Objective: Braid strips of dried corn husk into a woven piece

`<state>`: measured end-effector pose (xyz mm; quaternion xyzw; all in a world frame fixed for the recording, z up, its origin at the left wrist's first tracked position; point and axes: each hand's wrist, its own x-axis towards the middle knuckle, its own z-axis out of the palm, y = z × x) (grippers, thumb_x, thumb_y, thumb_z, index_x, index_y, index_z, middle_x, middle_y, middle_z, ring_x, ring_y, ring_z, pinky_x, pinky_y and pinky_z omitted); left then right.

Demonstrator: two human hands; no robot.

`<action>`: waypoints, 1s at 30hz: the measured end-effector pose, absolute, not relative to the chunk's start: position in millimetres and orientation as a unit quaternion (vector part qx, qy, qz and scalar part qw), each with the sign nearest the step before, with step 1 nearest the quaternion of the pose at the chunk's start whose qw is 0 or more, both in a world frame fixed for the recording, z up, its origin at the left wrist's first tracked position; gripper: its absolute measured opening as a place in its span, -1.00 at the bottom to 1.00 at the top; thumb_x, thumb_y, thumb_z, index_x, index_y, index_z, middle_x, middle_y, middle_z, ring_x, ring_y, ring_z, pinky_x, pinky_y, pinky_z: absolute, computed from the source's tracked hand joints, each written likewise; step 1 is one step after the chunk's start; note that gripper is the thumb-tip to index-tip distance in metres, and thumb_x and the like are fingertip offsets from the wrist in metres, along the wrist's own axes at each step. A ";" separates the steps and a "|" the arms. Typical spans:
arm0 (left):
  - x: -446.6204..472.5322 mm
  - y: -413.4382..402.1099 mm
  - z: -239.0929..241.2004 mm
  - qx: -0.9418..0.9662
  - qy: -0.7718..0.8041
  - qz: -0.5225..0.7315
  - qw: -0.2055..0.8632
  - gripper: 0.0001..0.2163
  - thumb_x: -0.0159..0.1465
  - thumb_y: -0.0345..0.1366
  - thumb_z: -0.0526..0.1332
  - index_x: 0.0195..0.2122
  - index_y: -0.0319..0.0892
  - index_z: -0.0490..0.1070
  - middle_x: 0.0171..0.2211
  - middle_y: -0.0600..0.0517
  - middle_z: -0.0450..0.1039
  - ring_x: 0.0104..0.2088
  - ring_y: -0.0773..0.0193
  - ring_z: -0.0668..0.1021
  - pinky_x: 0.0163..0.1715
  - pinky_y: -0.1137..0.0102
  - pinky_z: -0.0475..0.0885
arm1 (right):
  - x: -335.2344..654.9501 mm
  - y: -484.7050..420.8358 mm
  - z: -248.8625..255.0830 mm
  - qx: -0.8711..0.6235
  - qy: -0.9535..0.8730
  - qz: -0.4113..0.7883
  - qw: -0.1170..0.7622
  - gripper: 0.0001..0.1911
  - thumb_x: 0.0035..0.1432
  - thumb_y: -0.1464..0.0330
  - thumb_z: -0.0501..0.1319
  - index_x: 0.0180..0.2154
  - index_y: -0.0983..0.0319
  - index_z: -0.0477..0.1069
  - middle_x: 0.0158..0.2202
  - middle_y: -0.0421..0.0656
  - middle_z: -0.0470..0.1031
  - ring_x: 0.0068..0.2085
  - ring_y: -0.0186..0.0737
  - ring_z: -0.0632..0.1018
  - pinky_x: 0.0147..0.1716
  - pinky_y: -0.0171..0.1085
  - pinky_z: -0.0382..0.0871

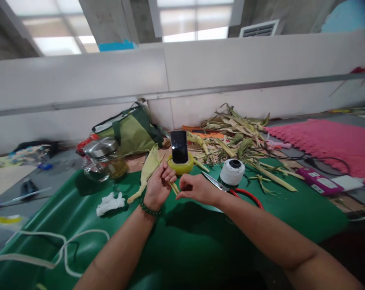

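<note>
Forearms (119, 245) nearest, head view: left hand (158, 186) has its grip closed round a narrow husk strip (174, 188), right hand (198, 189) pinches the lower end, over the green tabletop (279, 211). Work looks early: strip in hand, no finished piece visible; big husk pile (231, 125) apparently left, scissors (218, 184) and white spool (231, 174) lie unheld.

Daylight is streaming through windows (196, 20); panes are blowing out white. Dark shadow is falling on green mat (200, 241) below right hand (200, 187). Phone screen (179, 149) is catching small glints. Lower right corner is sinking toward black. Wide lens is stretching shapes toward edges; far sides are blurring.
</note>
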<state>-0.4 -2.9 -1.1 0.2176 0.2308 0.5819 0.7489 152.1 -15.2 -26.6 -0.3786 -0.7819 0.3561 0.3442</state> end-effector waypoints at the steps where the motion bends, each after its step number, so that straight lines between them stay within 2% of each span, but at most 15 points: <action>1: 0.0 -3.4 -0.8 0.219 0.231 0.579 0.750 -0.68 0.43 -0.42 -0.14 -0.48 -0.22 0.20 -0.68 0.21 -0.02 -0.70 0.51 0.17 -0.66 0.60 0.15 | 151.3 -15.7 -27.3 -0.373 -0.798 0.332 0.337 -0.69 -0.03 0.30 0.43 -0.47 0.24 0.30 -0.54 -0.34 0.36 -0.51 -0.43 0.32 -0.47 -0.41 0.15; 6: 0.1 -5.0 1.3 0.215 0.245 0.576 0.750 -0.66 0.43 -0.43 -0.15 -0.49 -0.23 0.20 -0.68 0.20 -0.01 -0.71 0.51 0.18 -0.68 0.61 0.16 | 143.0 -20.2 -34.5 -0.371 -0.856 0.181 0.311 -0.79 0.13 0.26 0.33 -0.39 0.24 0.38 -0.50 -0.27 0.46 -0.48 -0.39 0.41 -0.47 -0.40 0.12; 9: -1.4 -5.7 2.4 0.220 0.259 0.575 0.744 -0.66 0.42 -0.43 -0.14 -0.50 -0.23 0.21 -0.69 0.21 -0.02 -0.72 0.51 0.16 -0.72 0.60 0.10 | 144.8 -16.9 -32.5 -0.362 -0.883 0.116 0.276 -0.75 0.19 0.17 0.26 -0.37 0.23 0.43 -0.46 -0.22 0.52 -0.41 -0.34 0.50 -0.45 -0.40 0.15; 12: -2.9 -6.1 3.0 0.226 0.301 0.582 0.721 -0.69 0.40 -0.44 -0.07 -0.50 -0.25 0.25 -0.72 0.23 -0.06 -0.76 0.53 0.08 -0.78 0.60 -0.02 | 162.1 0.2 -23.3 -0.468 -0.856 0.072 0.208 -0.67 0.25 0.10 0.17 -0.33 0.21 0.50 -0.37 -0.15 0.57 -0.31 -0.26 0.55 -0.40 -0.38 0.22; 15: -2.5 -5.8 1.9 0.243 0.356 0.568 0.701 -0.79 0.35 -0.43 0.05 -0.43 -0.29 0.35 -0.75 0.27 -0.11 -0.78 0.54 0.01 -0.80 0.62 -0.09 | 185.2 24.6 -18.4 -0.678 -0.724 0.056 0.115 -0.68 0.35 0.28 0.01 -0.17 0.26 0.50 -0.15 0.02 0.58 -0.16 -0.13 0.58 -0.27 -0.32 0.33; 17: -1.4 -5.4 -0.1 0.266 0.372 0.544 0.703 -0.87 0.29 -0.38 0.15 -0.40 -0.29 0.38 -0.77 0.29 -0.11 -0.78 0.55 -0.01 -0.80 0.63 -0.10 | 194.2 36.8 -21.0 -0.698 -0.708 0.066 0.090 -0.75 0.28 0.40 0.07 -0.15 0.32 0.50 -0.12 0.11 0.57 -0.11 -0.03 0.59 -0.22 -0.25 0.37; 20: -0.3 -3.9 -4.2 0.301 0.378 0.507 0.714 -0.84 0.18 -0.32 0.29 -0.44 -0.30 0.39 -0.78 0.31 -0.11 -0.77 0.57 -0.02 -0.79 0.65 -0.11 | 195.4 43.4 -26.5 -0.703 -0.702 0.082 0.081 -0.77 0.16 0.54 0.15 -0.16 0.34 0.51 -0.16 0.14 0.58 -0.08 0.02 0.59 -0.17 -0.22 0.39; 23: -1.1 -1.1 -8.8 0.316 0.377 0.500 0.712 -0.79 0.08 -0.28 0.37 -0.45 -0.30 0.39 -0.77 0.31 -0.07 -0.76 0.59 -0.01 -0.78 0.65 -0.13 | 194.8 40.9 -23.7 -0.716 -0.687 0.073 0.099 -0.72 0.15 0.58 0.11 -0.14 0.34 0.50 -0.16 0.15 0.58 -0.07 0.02 0.59 -0.15 -0.20 0.41; 25: -2.0 1.0 -12.3 0.316 0.375 0.512 0.706 -0.73 0.00 -0.24 0.43 -0.44 -0.31 0.40 -0.75 0.30 -0.02 -0.75 0.60 0.00 -0.78 0.65 -0.13 | 198.7 38.3 -17.7 -0.720 -0.675 0.066 0.147 -0.68 0.18 0.55 0.06 -0.08 0.33 0.48 -0.14 0.12 0.58 -0.08 -0.01 0.59 -0.16 -0.19 0.42; 27: -2.3 2.6 -15.6 0.319 0.373 0.520 0.698 -0.64 -0.09 -0.20 0.48 -0.42 -0.32 0.41 -0.73 0.30 0.01 -0.74 0.62 0.02 -0.77 0.65 -0.14 | 203.3 35.7 -12.0 -0.695 -0.657 0.111 0.270 -0.63 0.19 0.49 0.05 0.01 0.32 0.43 -0.16 0.05 0.58 -0.20 -0.11 0.61 -0.23 -0.23 0.46; 30: -0.5 3.0 -18.6 0.332 0.379 0.525 0.686 -0.52 -0.21 -0.13 0.53 -0.37 -0.34 0.43 -0.73 0.33 -0.05 -0.73 0.62 -0.01 -0.75 0.63 -0.18 | 201.5 29.9 -9.7 -0.563 -0.627 0.300 0.447 -0.58 0.11 0.38 0.14 0.01 0.33 0.42 -0.32 -0.10 0.57 -0.51 -0.30 0.54 -0.47 -0.30 0.46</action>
